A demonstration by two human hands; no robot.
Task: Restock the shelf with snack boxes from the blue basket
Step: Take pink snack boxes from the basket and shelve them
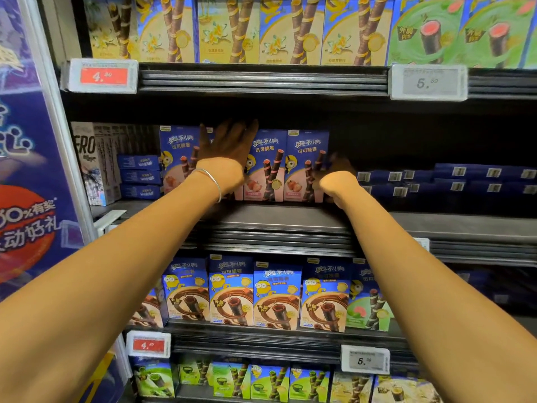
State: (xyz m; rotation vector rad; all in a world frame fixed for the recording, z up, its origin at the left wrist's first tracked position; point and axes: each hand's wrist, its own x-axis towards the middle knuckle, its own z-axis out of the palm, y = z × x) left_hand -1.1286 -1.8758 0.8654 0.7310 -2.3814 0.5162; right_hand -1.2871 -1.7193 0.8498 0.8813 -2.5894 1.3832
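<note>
Dark metal store shelf (276, 225), middle tier: blue-and-pink cardboard snack boxes (306, 167) stand upright near the front edge. The left hand (229, 148) lies spread flat, apparently squaring the row. The right hand (338, 171) is at the row's right end, too blurred to tell its grip.

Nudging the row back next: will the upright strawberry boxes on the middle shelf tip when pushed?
Probably tippy: the strawberry boxes stand tall and narrow, so push low. Likely stiff cardboard: faces look flat, edges square. The smooth dark shelf should let them slide.
</note>
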